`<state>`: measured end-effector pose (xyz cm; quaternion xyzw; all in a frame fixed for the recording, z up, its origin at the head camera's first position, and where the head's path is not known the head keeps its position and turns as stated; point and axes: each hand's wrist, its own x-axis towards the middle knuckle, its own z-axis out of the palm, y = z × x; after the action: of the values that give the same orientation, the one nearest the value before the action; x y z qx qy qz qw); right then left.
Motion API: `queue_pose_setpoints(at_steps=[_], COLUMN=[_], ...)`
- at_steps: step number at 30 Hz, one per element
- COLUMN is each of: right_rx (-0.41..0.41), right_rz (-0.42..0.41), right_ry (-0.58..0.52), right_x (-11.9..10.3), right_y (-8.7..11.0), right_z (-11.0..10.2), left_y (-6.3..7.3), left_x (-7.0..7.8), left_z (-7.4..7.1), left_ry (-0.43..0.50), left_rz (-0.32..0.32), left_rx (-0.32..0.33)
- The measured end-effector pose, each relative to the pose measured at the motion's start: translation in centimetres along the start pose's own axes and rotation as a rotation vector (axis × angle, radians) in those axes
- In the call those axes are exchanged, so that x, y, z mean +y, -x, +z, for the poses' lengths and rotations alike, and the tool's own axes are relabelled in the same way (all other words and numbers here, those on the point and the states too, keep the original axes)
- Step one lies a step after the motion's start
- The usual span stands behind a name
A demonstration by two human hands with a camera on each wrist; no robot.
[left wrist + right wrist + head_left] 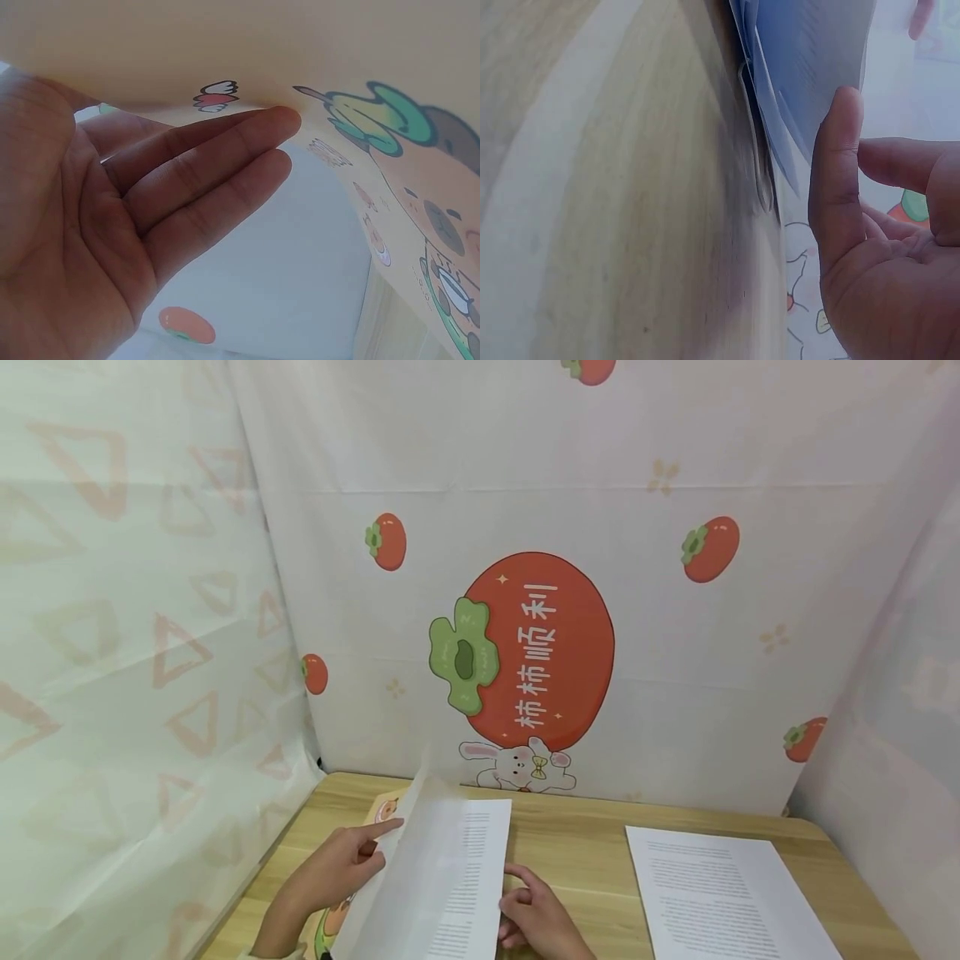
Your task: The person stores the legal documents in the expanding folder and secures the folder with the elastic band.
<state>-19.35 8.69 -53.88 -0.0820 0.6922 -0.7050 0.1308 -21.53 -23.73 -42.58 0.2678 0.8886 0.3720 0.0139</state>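
Note:
In the head view, a folder with a cartoon-printed cream cover [390, 806] lies open at the table's left. A translucent leaf [408, 868] stands half raised over a white printed sheet [468, 885]. My left hand [337, 868] is at the cover side, its index finger extended along the leaf's edge. Seen from the left wrist, that hand [150, 195] has straight fingers touching the underside of the cover [360, 45]. My right hand [540, 914] is at the sheet's right edge with loosely bent fingers. In the right wrist view, two fingers [840, 165] meet near the blue-tinted leaves [802, 60].
Another white printed sheet [727, 893] lies at the right of the wooden table [577, 835]. A curtain with persimmon prints [570, 643] hangs behind the table, and pale cloth [150, 652] closes in the left side.

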Motion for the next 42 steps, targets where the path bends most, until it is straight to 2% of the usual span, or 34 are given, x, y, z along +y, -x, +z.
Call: queue_pose_setpoints(at_steps=[14,25,42], right_rx=[-0.016,-0.039,-0.018], right_rz=[-0.043,-0.024,-0.004], right_ry=[0.048,-0.006,0.080], right_x=[0.0,0.1,0.7], right_y=[-0.7,-1.1,-2.3], right_z=[1.4,2.8,4.3], left_y=[0.0,0.0,0.0], left_x=[0.1,0.1,0.1], left_z=[0.1,0.0,0.0], left_ry=[-0.001,0.001,0.001], left_rz=[0.002,-0.020,-0.007], left_rx=[0.011,0.008,0.006])
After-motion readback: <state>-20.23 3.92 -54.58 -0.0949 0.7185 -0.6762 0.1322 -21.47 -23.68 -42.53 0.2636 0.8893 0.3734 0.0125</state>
